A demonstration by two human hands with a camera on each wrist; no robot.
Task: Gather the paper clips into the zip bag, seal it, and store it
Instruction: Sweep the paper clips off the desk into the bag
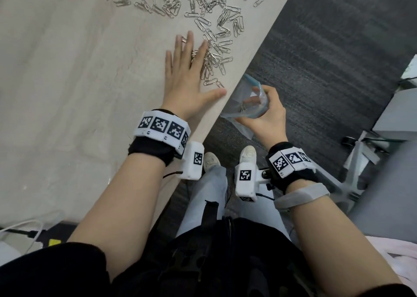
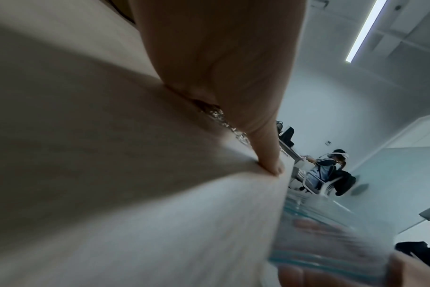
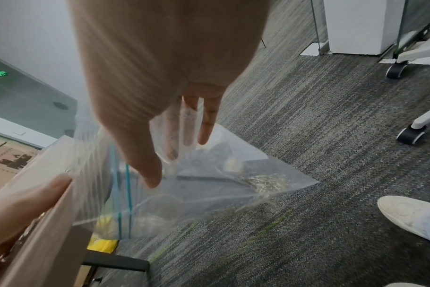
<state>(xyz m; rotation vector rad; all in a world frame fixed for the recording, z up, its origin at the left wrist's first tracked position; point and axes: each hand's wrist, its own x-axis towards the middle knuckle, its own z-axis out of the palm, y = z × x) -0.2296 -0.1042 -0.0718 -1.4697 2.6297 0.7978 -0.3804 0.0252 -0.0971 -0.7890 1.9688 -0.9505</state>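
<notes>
Many silver paper clips (image 1: 212, 28) lie scattered over the beige table (image 1: 67, 71), running up to its right edge. My left hand (image 1: 187, 71) lies flat on the table with straight fingers, some clips under and beside them, the thumb (image 2: 341, 159) at the table edge. My right hand (image 1: 266, 114) holds a clear zip bag (image 3: 209, 190) with a blue zip strip just off the table edge, mouth open toward the table. Fingers (image 3: 204, 124) reach into the bag and the thumb lies outside. A small heap of clips (image 3: 265, 182) sits in the bag's lower corner.
Grey carpet (image 1: 316, 60) lies beyond the table edge. My white shoes (image 1: 248, 154) stand below the hands. A white chair base with castors (image 3: 410, 134) is at the right. A white cable (image 1: 24, 226) lies at the table's near left. Another seated person (image 2: 329, 170) is far off.
</notes>
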